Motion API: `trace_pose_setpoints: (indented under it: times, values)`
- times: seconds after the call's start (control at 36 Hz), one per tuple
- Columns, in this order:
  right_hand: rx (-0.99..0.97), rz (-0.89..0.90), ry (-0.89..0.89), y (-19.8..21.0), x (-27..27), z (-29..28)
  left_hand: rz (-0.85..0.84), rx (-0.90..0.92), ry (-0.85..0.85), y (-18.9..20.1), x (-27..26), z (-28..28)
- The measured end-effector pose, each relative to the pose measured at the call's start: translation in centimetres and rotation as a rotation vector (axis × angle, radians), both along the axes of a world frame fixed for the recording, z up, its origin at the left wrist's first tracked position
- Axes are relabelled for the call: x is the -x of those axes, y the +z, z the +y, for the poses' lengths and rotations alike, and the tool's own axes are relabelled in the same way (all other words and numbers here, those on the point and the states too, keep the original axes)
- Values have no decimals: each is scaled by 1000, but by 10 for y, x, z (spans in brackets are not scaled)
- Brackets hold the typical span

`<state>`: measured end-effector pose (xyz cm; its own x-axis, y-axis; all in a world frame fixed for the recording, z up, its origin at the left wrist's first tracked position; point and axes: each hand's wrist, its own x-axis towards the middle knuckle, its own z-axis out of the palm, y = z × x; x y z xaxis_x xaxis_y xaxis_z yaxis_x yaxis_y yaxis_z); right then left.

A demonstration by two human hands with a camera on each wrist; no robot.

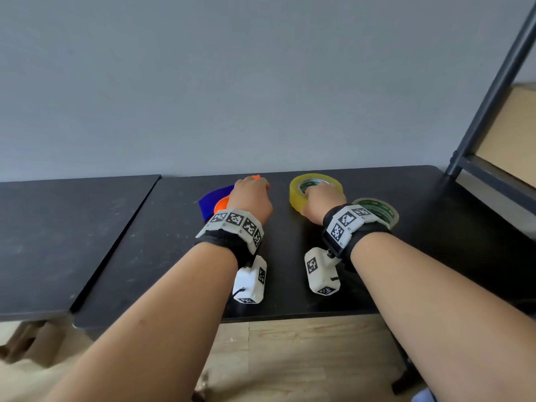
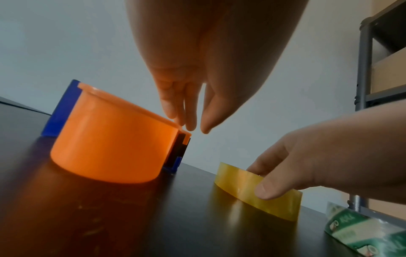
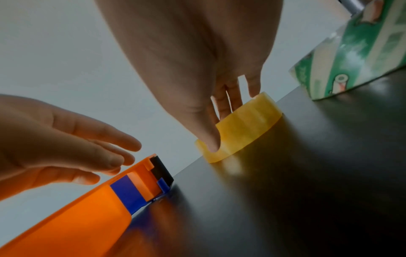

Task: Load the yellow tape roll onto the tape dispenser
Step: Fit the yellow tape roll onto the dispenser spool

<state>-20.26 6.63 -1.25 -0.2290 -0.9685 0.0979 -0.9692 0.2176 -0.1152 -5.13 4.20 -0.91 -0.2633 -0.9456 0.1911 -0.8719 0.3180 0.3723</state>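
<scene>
The yellow tape roll (image 1: pixel 295 195) (image 2: pixel 237 184) (image 3: pixel 248 128) lies flat on the black table (image 1: pixel 290 271). My right hand (image 1: pixel 320 195) (image 3: pixel 222 127) grips it, thumb on the outer wall and fingers down inside the core. To its left the orange and blue tape dispenser (image 1: pixel 222 204) (image 2: pixel 114 144) (image 3: pixel 87 217) rests on the table, its black toothed cutter facing the roll. My left hand (image 1: pixel 251 192) (image 2: pixel 196 129) is over the dispenser with fingers straight, the tips at the orange top edge near the cutter. Whether they touch it I cannot tell.
A second tape roll with a green printed core (image 1: pixel 383 210) (image 2: pixel 360 233) (image 3: pixel 356 57) lies right of the yellow one, by my right wrist. A dark metal shelf frame (image 1: pixel 493 91) holding a cardboard box (image 1: pixel 510 134) stands at the right. Another black table (image 1: pixel 58 227) adjoins on the left.
</scene>
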Motion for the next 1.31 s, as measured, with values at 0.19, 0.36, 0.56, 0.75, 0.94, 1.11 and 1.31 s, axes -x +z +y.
trace_pose_setpoints:
  times: [0.19,0.36,0.56,0.75,0.94,1.11,1.31]
  values:
    - [-76,-33,-21,-6,-2,8,-1,13,37,0,-9,6]
    - [-127,-111,-2,-7,-7,20,-51,-1,92,5,-27,17]
    - [-1,-304,-6,3,-20,39,-80,-54,141,13,-47,31]
    - [81,-478,12,5,-27,41,-134,-165,74,9,-51,44]
    - [105,-501,36,6,-29,49,-45,-27,26,10,-50,51]
    - [110,-506,29,13,-27,51,119,1,117,26,-44,41]
    - [153,-533,26,15,-25,46,520,-44,194,23,-39,18]
